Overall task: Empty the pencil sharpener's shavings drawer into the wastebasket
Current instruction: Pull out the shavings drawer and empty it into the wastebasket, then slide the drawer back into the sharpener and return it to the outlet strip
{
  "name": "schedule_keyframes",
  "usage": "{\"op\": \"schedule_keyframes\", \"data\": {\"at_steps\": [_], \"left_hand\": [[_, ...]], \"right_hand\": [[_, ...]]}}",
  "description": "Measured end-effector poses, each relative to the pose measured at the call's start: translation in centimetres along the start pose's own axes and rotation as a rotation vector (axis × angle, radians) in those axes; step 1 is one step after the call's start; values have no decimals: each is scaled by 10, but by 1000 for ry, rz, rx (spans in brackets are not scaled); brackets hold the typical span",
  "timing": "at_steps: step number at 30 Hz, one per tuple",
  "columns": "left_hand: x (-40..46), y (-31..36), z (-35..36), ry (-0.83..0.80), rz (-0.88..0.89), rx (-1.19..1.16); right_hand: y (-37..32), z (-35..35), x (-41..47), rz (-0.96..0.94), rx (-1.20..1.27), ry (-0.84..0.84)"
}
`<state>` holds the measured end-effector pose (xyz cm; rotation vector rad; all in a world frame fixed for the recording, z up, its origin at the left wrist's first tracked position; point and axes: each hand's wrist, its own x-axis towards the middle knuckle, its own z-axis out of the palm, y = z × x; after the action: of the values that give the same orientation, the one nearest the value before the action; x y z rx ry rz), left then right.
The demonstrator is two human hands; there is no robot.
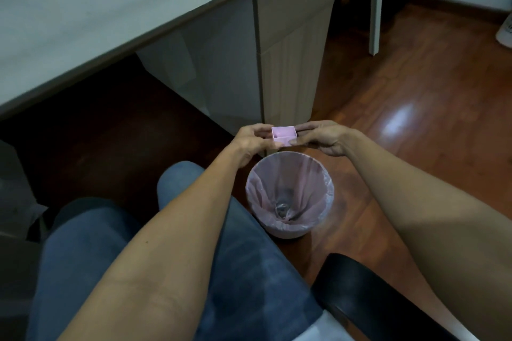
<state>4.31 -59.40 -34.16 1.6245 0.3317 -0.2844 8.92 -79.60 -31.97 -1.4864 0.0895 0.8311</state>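
A small pink shavings drawer [284, 135] is held between both hands, just beyond the far rim of the wastebasket. My left hand [253, 141] pinches its left end and my right hand [322, 137] pinches its right end. Its open side faces toward me and the inside looks bare. The wastebasket [289, 194] stands on the floor below, lined with a thin pinkish bag. Something small and shiny lies at its bottom. The sharpener itself is out of view.
A grey desk top [110, 8] runs across the upper left, with a drawer cabinet [291, 58] beside the knee space. My legs in blue jeans [171, 257] fill the lower left. A black chair armrest [368, 296] sits at the lower right on the wooden floor [415, 119].
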Motion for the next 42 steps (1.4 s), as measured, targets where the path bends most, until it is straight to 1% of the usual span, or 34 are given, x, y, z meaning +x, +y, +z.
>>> {"op": "schedule_keyframes", "data": {"at_steps": [4, 9, 13, 17, 23, 29, 37, 42], "left_hand": [[-7, 24, -6, -14, 104, 10], [-20, 71, -13, 5, 237, 59], [-27, 111, -21, 23, 334, 87], [-45, 165, -33, 15, 416, 171], [-76, 230, -63, 16, 496, 176], [-107, 271, -110, 74, 570, 154], [-173, 303, -198, 274, 643, 187], [-225, 300, -259, 418, 643, 210]], "right_hand": [[-18, 0, -5, -82, -37, 43], [-59, -2, -14, -192, -81, 53], [-101, 5, -36, -282, -91, 38], [-148, 14, -55, -379, -112, 22], [-214, 46, -81, -527, -123, -42], [-270, 96, -97, -611, -182, -132], [-333, 201, -92, -677, -309, -268], [-349, 282, -92, -712, -358, -414]]}}
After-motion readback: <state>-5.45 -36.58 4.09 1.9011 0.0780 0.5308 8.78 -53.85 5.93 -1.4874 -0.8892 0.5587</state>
